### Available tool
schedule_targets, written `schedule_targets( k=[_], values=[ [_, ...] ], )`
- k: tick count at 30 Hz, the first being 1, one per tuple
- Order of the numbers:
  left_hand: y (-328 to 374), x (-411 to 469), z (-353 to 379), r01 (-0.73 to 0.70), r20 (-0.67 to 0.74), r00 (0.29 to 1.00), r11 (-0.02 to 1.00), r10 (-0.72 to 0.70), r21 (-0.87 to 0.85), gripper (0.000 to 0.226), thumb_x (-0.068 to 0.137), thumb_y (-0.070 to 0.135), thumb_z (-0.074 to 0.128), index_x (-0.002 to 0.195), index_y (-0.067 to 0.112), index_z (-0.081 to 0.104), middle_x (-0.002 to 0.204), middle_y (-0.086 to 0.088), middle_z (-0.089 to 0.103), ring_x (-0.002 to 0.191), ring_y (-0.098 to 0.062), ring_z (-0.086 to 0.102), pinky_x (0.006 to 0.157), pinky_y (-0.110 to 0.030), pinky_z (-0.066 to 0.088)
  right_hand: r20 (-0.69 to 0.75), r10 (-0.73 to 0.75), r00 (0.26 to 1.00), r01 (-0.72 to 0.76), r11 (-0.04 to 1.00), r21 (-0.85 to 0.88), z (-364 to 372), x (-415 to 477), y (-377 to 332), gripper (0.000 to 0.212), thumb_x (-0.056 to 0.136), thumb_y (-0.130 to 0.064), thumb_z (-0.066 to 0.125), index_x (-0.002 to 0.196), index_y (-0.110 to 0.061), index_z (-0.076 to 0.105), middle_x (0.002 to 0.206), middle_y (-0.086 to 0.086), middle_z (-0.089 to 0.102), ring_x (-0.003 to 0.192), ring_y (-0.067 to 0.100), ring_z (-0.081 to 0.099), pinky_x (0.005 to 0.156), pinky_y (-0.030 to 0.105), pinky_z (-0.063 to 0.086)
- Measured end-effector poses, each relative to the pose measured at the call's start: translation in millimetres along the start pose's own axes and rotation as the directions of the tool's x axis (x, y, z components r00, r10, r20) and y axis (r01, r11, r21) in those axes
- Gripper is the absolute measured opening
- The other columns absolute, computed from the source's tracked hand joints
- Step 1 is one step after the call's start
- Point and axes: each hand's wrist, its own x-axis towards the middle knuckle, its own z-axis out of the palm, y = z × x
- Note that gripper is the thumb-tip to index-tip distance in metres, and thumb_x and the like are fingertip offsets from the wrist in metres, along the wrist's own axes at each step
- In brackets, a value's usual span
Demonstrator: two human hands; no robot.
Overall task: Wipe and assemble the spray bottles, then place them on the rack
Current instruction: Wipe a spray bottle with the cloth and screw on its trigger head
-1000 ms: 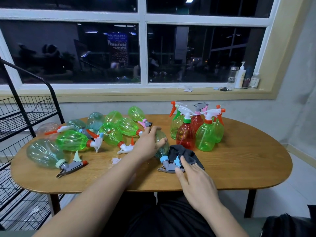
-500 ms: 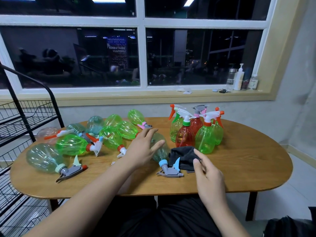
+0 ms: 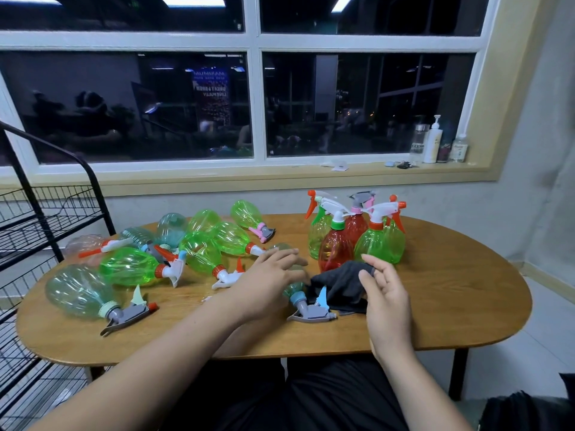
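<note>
A pale green spray bottle (image 3: 295, 289) with a blue collar and grey trigger head lies on the wooden table (image 3: 451, 290) in front of me. My left hand (image 3: 267, 281) rests on its body with fingers spread and hides most of it. A dark grey cloth (image 3: 339, 284) lies bunched just right of the bottle. My right hand (image 3: 384, 297) pinches the cloth's upper edge between thumb and fingers. Several assembled bottles (image 3: 357, 241), green and red, stand upright behind the cloth. Several more bottles (image 3: 133, 265) lie on their sides across the table's left half.
A black wire rack (image 3: 62, 213) with shelves stands at the table's left end. Small bottles and a pump dispenser (image 3: 432, 141) sit on the window sill at the far right. A dark bag (image 3: 529, 412) lies at the lower right.
My right hand moved forward from the bottle's trigger head to the cloth and took hold of its edge. My left hand stayed over the bottle, fingers spreading slightly.
</note>
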Motion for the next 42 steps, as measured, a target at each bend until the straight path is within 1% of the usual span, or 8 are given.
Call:
schedule_targets(
  k=[3, 6, 12, 19, 22, 32, 37, 42],
  values=[
    [-1, -2, 2, 0.017, -0.072, 0.997, 1.000, -0.017, -0.003, 0.051, 0.084, 0.022, 0.074, 0.130, 0.041, 0.065, 0.154, 0.008, 0.051, 0.154, -0.021, 0.033, 0.120, -0.048, 0.029, 0.020, 0.014, 1.000, -0.014, 1.000, 0.009, 1, 2, -4, 0.034, 0.106, -0.011, 0.063, 0.130, -0.035, 0.068, 0.156, 0.010, 0.055, 0.142, -0.002, 0.045, 0.104, 0.021, 0.043],
    [0, -4, -1, 0.091, -0.132, 0.985, 0.985, -0.111, -0.149, 0.046, 0.090, 0.034, 0.077, 0.133, 0.044, 0.064, 0.151, 0.012, 0.051, 0.146, -0.019, 0.040, 0.113, -0.046, 0.036, 0.028, -0.015, 1.000, 0.015, 1.000, 0.025, 2, 5, -8, 0.039, 0.106, -0.009, 0.063, 0.135, -0.036, 0.064, 0.162, 0.009, 0.048, 0.135, -0.017, 0.042, 0.106, 0.020, 0.040],
    [13, -1, -3, 0.120, -0.205, 0.955, 0.912, -0.214, -0.393, 0.043, 0.092, 0.056, 0.060, 0.133, 0.042, 0.065, 0.143, 0.018, 0.056, 0.136, -0.012, 0.050, 0.110, -0.049, 0.044, -0.061, -0.181, 0.982, 0.182, 0.983, 0.011, 6, 22, -23, 0.058, 0.108, -0.003, 0.056, 0.153, -0.037, 0.046, 0.163, -0.019, 0.037, 0.140, -0.027, 0.025, 0.118, 0.013, 0.028],
    [25, -2, -9, 0.090, -0.232, 0.922, 0.755, -0.309, -0.650, 0.032, 0.099, 0.038, 0.073, 0.130, 0.038, 0.066, 0.136, 0.023, 0.061, 0.133, -0.002, 0.054, 0.111, -0.026, 0.041, -0.278, -0.190, 0.942, 0.224, 0.970, 0.096, 2, 42, -44, 0.055, 0.109, -0.002, 0.052, 0.155, -0.033, 0.050, 0.149, -0.011, 0.055, 0.122, -0.014, 0.059, 0.106, 0.022, 0.051],
    [30, -6, -13, 0.077, -0.214, 0.912, 0.658, -0.351, -0.749, 0.027, 0.101, 0.033, 0.071, 0.127, 0.038, 0.067, 0.133, 0.019, 0.065, 0.131, -0.004, 0.057, 0.107, -0.020, 0.041, -0.370, -0.148, 0.917, 0.215, 0.965, 0.147, -2, 57, -52, 0.056, 0.107, 0.000, 0.055, 0.155, -0.030, 0.052, 0.150, 0.000, 0.059, 0.130, -0.005, 0.059, 0.102, 0.016, 0.050],
    [44, 1, -11, 0.142, -0.165, 0.844, 0.509, -0.510, -0.849, 0.019, 0.104, 0.038, 0.067, 0.122, 0.040, 0.068, 0.116, 0.022, 0.072, 0.109, 0.000, 0.065, 0.093, -0.027, 0.050, -0.048, -0.199, 0.979, 0.203, 0.975, 0.089, 24, 31, -46, 0.036, 0.114, -0.013, 0.048, 0.142, -0.025, 0.066, 0.139, -0.021, 0.068, 0.134, -0.007, 0.056, 0.112, 0.016, 0.045],
    [47, 7, -6, 0.167, -0.193, 0.813, 0.538, -0.549, -0.826, 0.021, 0.103, 0.039, 0.067, 0.124, 0.039, 0.068, 0.118, 0.023, 0.071, 0.113, 0.000, 0.064, 0.099, -0.030, 0.052, 0.107, -0.229, 0.968, 0.227, 0.973, 0.024, 46, 15, -39, 0.044, 0.114, -0.019, 0.049, 0.157, -0.031, 0.050, 0.156, -0.027, 0.051, 0.148, -0.006, 0.041, 0.124, 0.026, 0.034],
    [48, 11, -4, 0.201, -0.227, 0.791, 0.591, -0.569, -0.781, 0.032, 0.098, 0.022, 0.064, 0.110, 0.052, 0.062, 0.107, 0.015, 0.072, 0.099, -0.002, 0.065, 0.082, -0.021, 0.051, 0.426, -0.289, 0.858, 0.404, 0.890, -0.211, 61, -3, -36, 0.060, 0.115, -0.031, 0.046, 0.163, -0.056, 0.022, 0.161, -0.031, 0.038, 0.152, -0.009, 0.031, 0.120, 0.014, 0.029]
  ],
)
